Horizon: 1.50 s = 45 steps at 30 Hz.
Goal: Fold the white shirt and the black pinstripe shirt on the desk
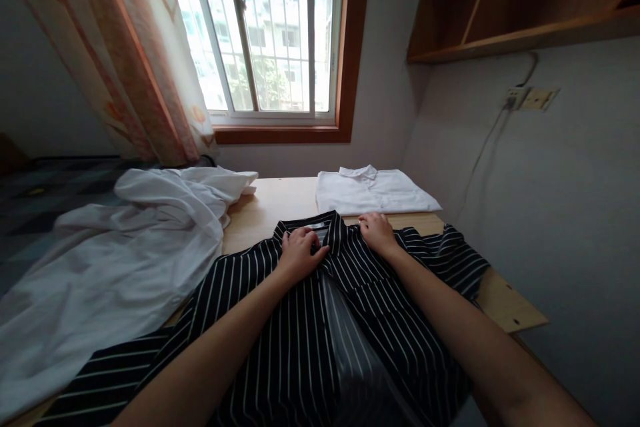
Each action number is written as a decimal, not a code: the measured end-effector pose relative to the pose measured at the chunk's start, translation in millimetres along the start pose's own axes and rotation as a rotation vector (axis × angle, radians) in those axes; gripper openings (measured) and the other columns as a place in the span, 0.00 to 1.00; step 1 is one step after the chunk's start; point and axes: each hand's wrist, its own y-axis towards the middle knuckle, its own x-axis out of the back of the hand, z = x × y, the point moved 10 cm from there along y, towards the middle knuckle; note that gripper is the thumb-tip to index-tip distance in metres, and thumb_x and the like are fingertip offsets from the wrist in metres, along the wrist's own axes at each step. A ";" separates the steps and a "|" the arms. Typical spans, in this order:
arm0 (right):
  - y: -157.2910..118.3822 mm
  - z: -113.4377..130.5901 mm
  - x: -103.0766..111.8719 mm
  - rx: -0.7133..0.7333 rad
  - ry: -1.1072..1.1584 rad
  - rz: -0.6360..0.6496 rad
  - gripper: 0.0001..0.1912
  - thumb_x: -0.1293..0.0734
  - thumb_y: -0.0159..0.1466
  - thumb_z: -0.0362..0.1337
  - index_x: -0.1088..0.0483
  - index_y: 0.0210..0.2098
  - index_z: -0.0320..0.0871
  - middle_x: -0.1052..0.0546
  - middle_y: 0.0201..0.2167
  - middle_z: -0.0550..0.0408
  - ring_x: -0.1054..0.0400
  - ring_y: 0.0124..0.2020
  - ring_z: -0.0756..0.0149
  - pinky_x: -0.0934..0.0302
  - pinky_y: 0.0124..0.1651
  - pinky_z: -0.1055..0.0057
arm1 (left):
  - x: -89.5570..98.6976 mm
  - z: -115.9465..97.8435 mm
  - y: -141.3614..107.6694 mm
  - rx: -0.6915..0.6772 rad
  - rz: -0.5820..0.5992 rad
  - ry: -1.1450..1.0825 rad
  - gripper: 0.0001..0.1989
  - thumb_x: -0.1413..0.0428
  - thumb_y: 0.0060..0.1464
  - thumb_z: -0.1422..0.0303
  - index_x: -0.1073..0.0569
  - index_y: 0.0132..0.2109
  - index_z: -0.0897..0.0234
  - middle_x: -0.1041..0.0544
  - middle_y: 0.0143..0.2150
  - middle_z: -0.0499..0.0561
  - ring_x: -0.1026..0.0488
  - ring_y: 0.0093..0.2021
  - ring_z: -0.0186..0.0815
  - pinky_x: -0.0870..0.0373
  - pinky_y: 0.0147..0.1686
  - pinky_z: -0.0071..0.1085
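A black shirt with white stripes (295, 320) lies spread on the wooden table, collar toward the window and front partly parted, its grey-looking inside showing. My left hand (301, 253) rests on the left side of its collar (336, 230), thumb held apart from the fingers. At the shirt's right shoulder, beside the collar, is my right hand (379, 233); its bent fingers close over the fabric's far edge. The right sleeve (450, 257) lies rumpled near the table's right side, and the left sleeve (115, 373) stretches toward the lower left.
A folded white shirt (373, 192) lies at the table's (285, 195) far side. Crumpled white cloth (130, 267) covers the left, reaching over a dark checked surface (30, 213). Curtain (130, 60) and window (275, 33) are beyond; a wooden shelf (490, 40) hangs upper right.
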 end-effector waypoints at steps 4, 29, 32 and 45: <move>-5.3 -7.4 1.2 0.066 -0.037 -0.031 0.13 0.38 0.68 0.44 0.25 0.43 0.45 0.25 0.46 0.47 0.36 0.50 0.54 0.44 0.51 0.63 | 4.8 4.3 2.3 -0.027 -0.049 -0.021 0.07 0.43 0.58 0.63 0.29 0.34 0.61 0.26 0.53 0.56 0.32 0.58 0.49 0.44 0.61 0.59; -5.1 23.1 28.6 0.274 -0.187 -0.053 0.12 0.38 0.66 0.31 0.27 0.46 0.41 0.25 0.48 0.42 0.35 0.52 0.54 0.47 0.53 0.63 | 9.9 1.8 4.6 -0.139 0.035 0.074 0.13 0.43 0.58 0.56 0.25 0.43 0.60 0.25 0.49 0.54 0.31 0.54 0.49 0.36 0.54 0.48; -16.7 72.8 26.9 0.398 0.093 0.010 0.14 0.39 0.66 0.30 0.27 0.48 0.41 0.23 0.45 0.47 0.31 0.46 0.62 0.42 0.49 0.69 | 9.2 3.4 5.8 -0.142 0.005 0.080 0.13 0.43 0.58 0.56 0.24 0.42 0.61 0.24 0.48 0.54 0.31 0.52 0.49 0.35 0.53 0.47; -31.6 112.8 -34.4 0.403 0.397 0.388 0.18 0.34 0.57 0.27 0.22 0.46 0.42 0.22 0.30 0.58 0.32 0.30 0.70 0.42 0.36 0.74 | 9.0 24.6 5.3 -0.305 0.129 -0.289 0.12 0.42 0.54 0.69 0.21 0.46 0.60 0.24 0.53 0.55 0.30 0.57 0.43 0.35 0.60 0.44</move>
